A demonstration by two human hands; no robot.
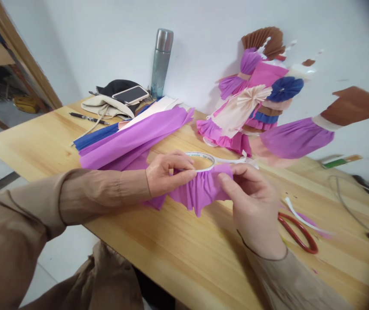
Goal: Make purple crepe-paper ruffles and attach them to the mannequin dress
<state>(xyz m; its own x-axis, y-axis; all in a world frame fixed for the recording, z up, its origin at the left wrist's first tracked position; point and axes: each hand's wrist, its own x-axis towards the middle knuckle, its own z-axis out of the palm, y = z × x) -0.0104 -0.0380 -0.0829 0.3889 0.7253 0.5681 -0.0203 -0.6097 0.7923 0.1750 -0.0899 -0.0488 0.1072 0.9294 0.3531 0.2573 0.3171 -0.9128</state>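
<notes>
- With the ring (204,155) taken as the centre of the dial, the purple crepe strip (200,193) was seen at six o'clock, bunched along the near rim and held above the tabletop (184,258).
- The left hand (168,172), at nine o'clock, was pinched, thumb over fingers, on the ring and the gathered edge together.
- By the right hand (257,204), at four o'clock, the strip's far end was pinched between thumb and fingers.
- The strip was judged very light, soft and easily torn or crushed; a gentle grip at the gathered edge, close to the rim, was considered safest, since the loose frill would be pulled out of shape.
- The ring was judged light but much stiffer, best taken across its thin wall; its inner face was smooth, pale and printed with lettering.
- The strip was creased into uneven vertical folds, and its lower border was left wavy and pointed.
- Flat purple sheets (129,140), matt and faintly grained, were laid between nine and ten o'clock.
- Between one and two o'clock, a pleated cream fan (252,99) and a crinkled blue rosette (286,88) were displayed.
- At four o'clock, beyond the right hand, a glossy red handle loop (313,246) was left lying.
</notes>
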